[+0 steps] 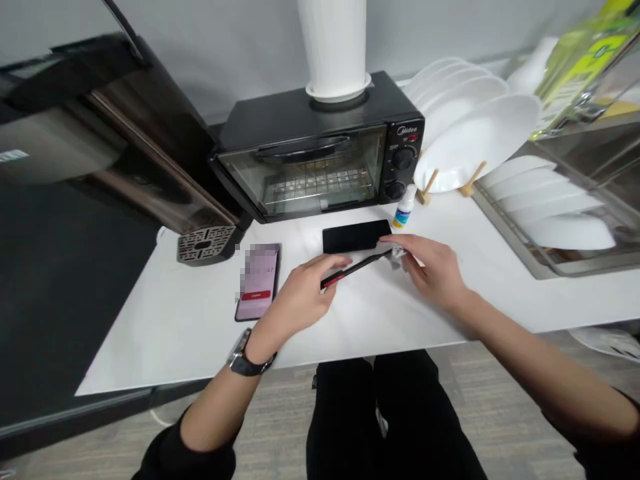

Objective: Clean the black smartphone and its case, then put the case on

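Note:
My left hand is closed on one end of a slim black bar with a red stripe; its exact kind does not show. The bar slants up to the right, just above the white counter. At its far end, my right hand pinches a small crumpled grey-white cloth or tissue against it. Directly behind lies a flat black rectangle, smooth like a phone. A small white spray bottle with a blue and yellow label stands behind my right hand. To the left, a phone lies with its screen lit.
A black toaster oven stands at the back, with a white pot on top. On the left is a dark machine with a drip tray. White plates stand in a wooden rack at right, beside a sink holding bowls.

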The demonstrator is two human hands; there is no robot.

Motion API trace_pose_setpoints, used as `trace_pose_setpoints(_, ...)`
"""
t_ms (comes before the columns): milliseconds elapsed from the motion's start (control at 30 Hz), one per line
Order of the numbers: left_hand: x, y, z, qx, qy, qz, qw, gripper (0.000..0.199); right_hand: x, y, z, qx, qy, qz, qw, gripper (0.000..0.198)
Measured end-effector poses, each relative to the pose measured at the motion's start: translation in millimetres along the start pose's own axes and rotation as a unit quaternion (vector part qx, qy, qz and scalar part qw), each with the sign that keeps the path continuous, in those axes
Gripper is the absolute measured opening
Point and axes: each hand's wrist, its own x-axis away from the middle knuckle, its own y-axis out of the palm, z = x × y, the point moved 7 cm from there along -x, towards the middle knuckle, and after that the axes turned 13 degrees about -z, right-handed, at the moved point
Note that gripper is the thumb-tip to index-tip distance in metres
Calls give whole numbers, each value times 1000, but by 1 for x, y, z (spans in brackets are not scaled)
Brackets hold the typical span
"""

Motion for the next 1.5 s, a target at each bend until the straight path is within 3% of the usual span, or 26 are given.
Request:
trace_pose_setpoints(67,16,8,-7,16,-27,42,999,34,24,-1,11,-7,94,-13,995,40)
trace_pose_setpoints(200,44,42,-12,99,-45,127,986,30,62,7,17,-60,188,-73,978,41)
trace_pose_setpoints(333,50,65,-7,124,-56,158,978,30,78,-12,15,-42,272,85,958,41)
trace_pose_setpoints(400,47,68,-3,123,-47,154,979,32,68,-8,0,-14,230,91,969,45)
trace_pose_setpoints(500,42,68,1,108,-33,157,981,34,45,22,-35,22,122,4,992,53)
trace_pose_setpoints(667,46,67,-5,62,-34,175,982,23,28,71,-95,65,30,-70,995,52)
trace_pose_setpoints(767,48,68,-7,63,-28,164,984,22,27,81,-111,96,-7,-95,991,49)
trace_pose_setpoints(900,45,64,-5,54,-40,163,984,26,31,60,-80,150,19,-95,984,46)
trace_pose_setpoints(1033,41,65,-1,102,-33,153,982,30,37,27,-30,198,97,-71,973,47)
trace_pose_setpoints(1100,41,66,-2,122,-34,151,980,32,39,20,-19,205,132,-58,968,50)
trace_pose_setpoints(1200,41,65,-2,107,-37,157,981,28,39,32,-33,175,153,-62,971,56)
trace_pose_setpoints(1300,42,62,-3,56,-51,166,983,22,35,63,-71,133,141,-98,976,60)
trace_pose_setpoints(1400,45,60,-3,31,-56,171,983,23,32,86,-103,112,101,-142,978,66)
trace_pose_setpoints(1500,47,60,-4,32,-51,175,983,18,33,89,-109,127,52,-179,974,70)
